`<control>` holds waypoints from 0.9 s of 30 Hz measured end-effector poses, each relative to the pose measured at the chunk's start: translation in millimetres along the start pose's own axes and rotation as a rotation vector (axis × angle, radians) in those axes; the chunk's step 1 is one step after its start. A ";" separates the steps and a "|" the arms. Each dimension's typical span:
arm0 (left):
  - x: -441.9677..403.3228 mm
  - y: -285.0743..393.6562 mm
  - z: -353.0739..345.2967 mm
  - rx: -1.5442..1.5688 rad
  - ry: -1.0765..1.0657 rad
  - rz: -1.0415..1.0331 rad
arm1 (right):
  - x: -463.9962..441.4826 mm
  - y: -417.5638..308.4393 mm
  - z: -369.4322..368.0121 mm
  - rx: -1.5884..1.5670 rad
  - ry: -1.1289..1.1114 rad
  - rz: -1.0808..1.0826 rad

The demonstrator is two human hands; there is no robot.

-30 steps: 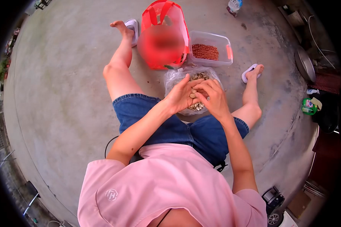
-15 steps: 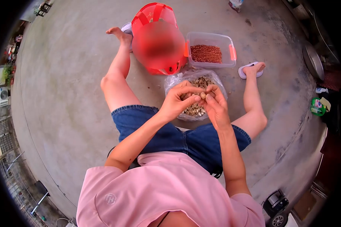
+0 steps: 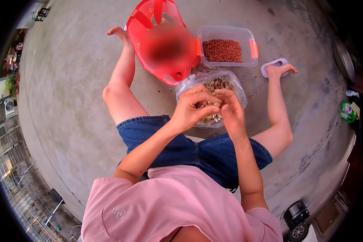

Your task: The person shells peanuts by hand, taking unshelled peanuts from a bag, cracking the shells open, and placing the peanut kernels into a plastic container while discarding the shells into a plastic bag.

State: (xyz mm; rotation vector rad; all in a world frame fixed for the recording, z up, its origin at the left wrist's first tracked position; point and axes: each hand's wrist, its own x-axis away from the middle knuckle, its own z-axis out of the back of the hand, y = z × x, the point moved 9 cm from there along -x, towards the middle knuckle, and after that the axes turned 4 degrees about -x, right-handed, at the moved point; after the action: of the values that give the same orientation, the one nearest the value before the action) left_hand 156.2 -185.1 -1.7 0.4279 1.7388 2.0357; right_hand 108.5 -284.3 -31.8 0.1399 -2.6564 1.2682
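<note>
My left hand [image 3: 192, 105] is curled, its thumb and forefinger pinching a pale peanut [image 3: 217, 105] in its shell. Something small and reddish shows in the hollow of that hand, too small to name surely. From the other side my right hand [image 3: 232, 113] meets the same peanut, with thumb and bent fingers close around it. Beneath both hands lies a clear plastic bag [image 3: 238, 86], opened out and full of peanut shells [image 3: 218, 84], partly hidden by my fingers. Beyond it, a clear plastic box [image 3: 248, 58] with orange latches holds red shelled peanuts [image 3: 222, 50].
A red bag [image 3: 139, 36] with its top open stands beyond my left knee, partly covered by a blurred patch. My bare legs spread either side on the concrete floor [image 3: 76, 80]. At the right edge are a green-labelled container [image 3: 347, 112] and a metal basin [image 3: 343, 60].
The view has shifted slightly. My right fingers have lifted and spread a little from the peanut, while my left hand keeps its pinch. My right foot has turned beside its slipper.
</note>
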 end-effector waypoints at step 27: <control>12.5 -34.3 -3.4 0.254 0.032 0.017 | 13.8 20.2 11.1 -0.181 0.072 -0.170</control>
State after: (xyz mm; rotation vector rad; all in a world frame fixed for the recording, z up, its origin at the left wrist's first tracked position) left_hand 147.9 -177.4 -36.6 0.4909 2.0285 1.8476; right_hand 90.2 -280.3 -51.0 0.2810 -2.6180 0.9581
